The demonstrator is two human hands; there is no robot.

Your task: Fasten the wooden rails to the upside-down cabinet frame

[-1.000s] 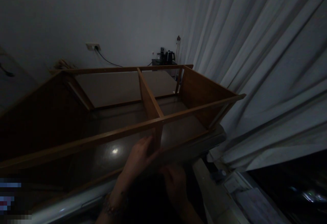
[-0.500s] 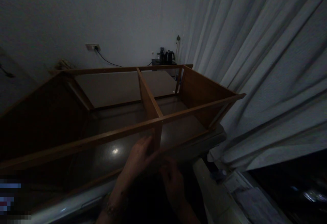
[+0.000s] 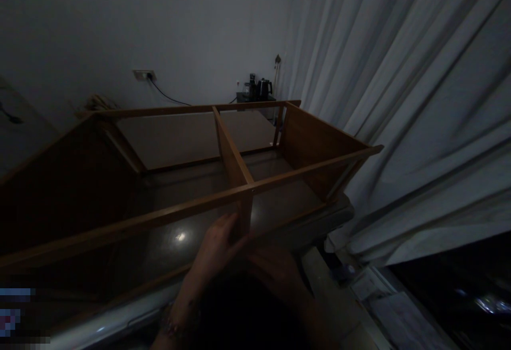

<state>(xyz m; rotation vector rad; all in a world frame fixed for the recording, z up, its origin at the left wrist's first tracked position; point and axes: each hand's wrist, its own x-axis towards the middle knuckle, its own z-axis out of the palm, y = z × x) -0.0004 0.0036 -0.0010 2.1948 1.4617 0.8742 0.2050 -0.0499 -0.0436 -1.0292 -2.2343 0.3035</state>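
Observation:
A wooden shelf unit (image 3: pixel 171 215) lies in front of me, its open frame facing up and a dark panel at its bottom. Its middle board (image 3: pixel 233 153) runs from the far rail to the near one. My left hand (image 3: pixel 215 244) grips the near end of that board below the rail, fingers on its left side and thumb across the lower front. To the right, my right hand (image 3: pixel 275 267) is near the board's lower end. Darkness and blur obscure its fingertips, so I cannot tell if it holds anything.
The unit rests on a padded surface (image 3: pixel 345 207). Long pale curtains (image 3: pixel 399 100) hang at the right. A kettle (image 3: pixel 264 88) stands on a small dark stand at the back, and a wall socket (image 3: pixel 143 75) has a cable plugged in. Flat boxes or papers (image 3: pixel 399 307) lie low at the right.
My right hand has turned and reached left, toward the lower end of the middle board. My left hand and the shelf unit have stayed almost in place.

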